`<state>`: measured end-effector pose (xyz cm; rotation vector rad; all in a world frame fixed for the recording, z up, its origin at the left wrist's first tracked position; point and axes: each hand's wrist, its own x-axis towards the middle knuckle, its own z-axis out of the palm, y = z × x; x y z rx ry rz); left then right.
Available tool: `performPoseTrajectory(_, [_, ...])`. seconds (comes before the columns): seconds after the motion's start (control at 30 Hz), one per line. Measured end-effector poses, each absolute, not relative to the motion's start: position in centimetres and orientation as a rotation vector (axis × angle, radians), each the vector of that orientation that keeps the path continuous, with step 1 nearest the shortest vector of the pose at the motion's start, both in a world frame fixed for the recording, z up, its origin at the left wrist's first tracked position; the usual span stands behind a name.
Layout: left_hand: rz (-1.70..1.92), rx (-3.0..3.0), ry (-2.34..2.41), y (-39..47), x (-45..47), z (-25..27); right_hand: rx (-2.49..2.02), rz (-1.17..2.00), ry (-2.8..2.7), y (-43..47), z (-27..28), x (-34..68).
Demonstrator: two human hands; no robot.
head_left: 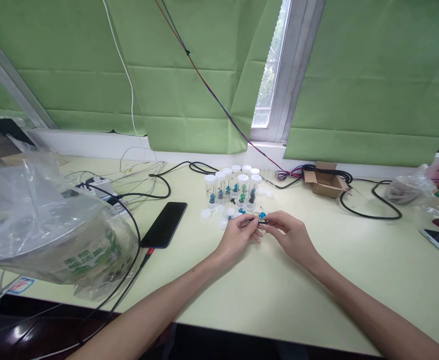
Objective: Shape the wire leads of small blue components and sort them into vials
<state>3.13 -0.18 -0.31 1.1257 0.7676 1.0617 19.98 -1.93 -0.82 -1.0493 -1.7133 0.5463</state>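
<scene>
1. Green blinds (211, 75) hang behind the pale table (279, 290).
2. Both hands, left hand (238, 235) and right hand (292, 235), pinch one tiny blue part (262, 216) just before the vials (232, 190).
3. It looks light and bendy; hold its thin legs.

vials (232, 187) behind hands, phone (164, 224) left, box (325, 183) right
</scene>
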Motion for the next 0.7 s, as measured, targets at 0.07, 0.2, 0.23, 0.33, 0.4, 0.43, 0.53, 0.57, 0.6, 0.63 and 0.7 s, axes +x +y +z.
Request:
performPoseTrajectory(0.07, [1.067, 1.163, 0.768, -0.18, 3.14, -0.39, -1.045, 0.561, -1.706, -1.92, -0.9, 19.99])
performPoseTrajectory(0.2, [1.067, 1.221, 0.779, -0.15, 3.07, -0.55, -1.031, 0.603, -1.685, -1.91, -1.02, 19.97])
performPoseTrajectory(0.23, [1.064, 1.231, 0.783, -0.16, 3.05, -0.54, -1.028, 0.612, -1.68, -1.91, -1.03, 19.95])
performPoseTrajectory(0.33, [1.07, 1.238, 0.792, -0.23, 2.99, -0.37, -1.022, 0.639, -1.664, -1.91, -1.02, 19.87])
performPoseTrajectory(0.4, [1.076, 1.229, 0.791, -0.27, 2.98, -0.23, -1.015, 0.658, -1.656, -1.91, -1.03, 19.84])
performPoseTrajectory(0.43, [1.078, 1.224, 0.791, -0.27, 2.98, -0.2, -1.01, 0.669, -1.653, -1.9, -1.04, 19.84])
performPoseTrajectory(0.53, [1.094, 1.209, 0.79, -0.18, 3.03, -0.24, -0.987, 0.698, -1.649, -1.88, -1.13, 19.83])
performPoseTrajectory(0.57, [1.101, 1.206, 0.789, -0.14, 3.05, -0.3, -0.982, 0.704, -1.647, -1.87, -1.17, 19.82])
performPoseTrajectory(0.6, [1.106, 1.204, 0.789, -0.1, 3.07, -0.35, -0.981, 0.706, -1.645, -1.85, -1.21, 19.8])
performPoseTrajectory(0.63, [1.11, 1.202, 0.79, -0.08, 3.09, -0.4, -0.984, 0.707, -1.641, -1.84, -1.26, 19.77])
performPoseTrajectory(0.7, [1.113, 1.199, 0.8, -0.06, 3.11, -0.49, -1.001, 0.71, -1.631, -1.81, -1.34, 19.7])
